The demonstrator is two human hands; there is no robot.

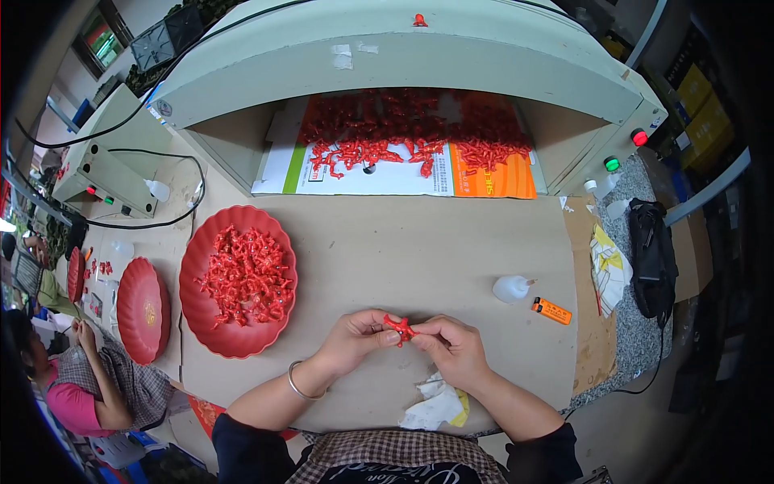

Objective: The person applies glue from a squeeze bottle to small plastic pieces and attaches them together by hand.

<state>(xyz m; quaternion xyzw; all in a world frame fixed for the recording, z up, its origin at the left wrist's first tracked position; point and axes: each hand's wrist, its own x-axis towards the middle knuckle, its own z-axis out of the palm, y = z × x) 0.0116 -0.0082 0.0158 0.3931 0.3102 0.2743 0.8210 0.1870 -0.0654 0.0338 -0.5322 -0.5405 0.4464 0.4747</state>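
Observation:
Between my two hands, over the near middle of the table, is a small glossy red plastic figure with several limb-like ends. My left hand pinches its left side with thumb and fingers. From the right, my right hand pinches the other side between thumb and forefinger. To the left stands a scalloped red plate heaped with similar red pieces. A crumpled white and yellow cloth lies just below my right hand.
A pale box-like cabinet spans the back, with many red pieces on cardboard inside. Rightward lie a white squeeze bottle, an orange lighter, another cloth and a black bag. At left are another red plate and a seated person.

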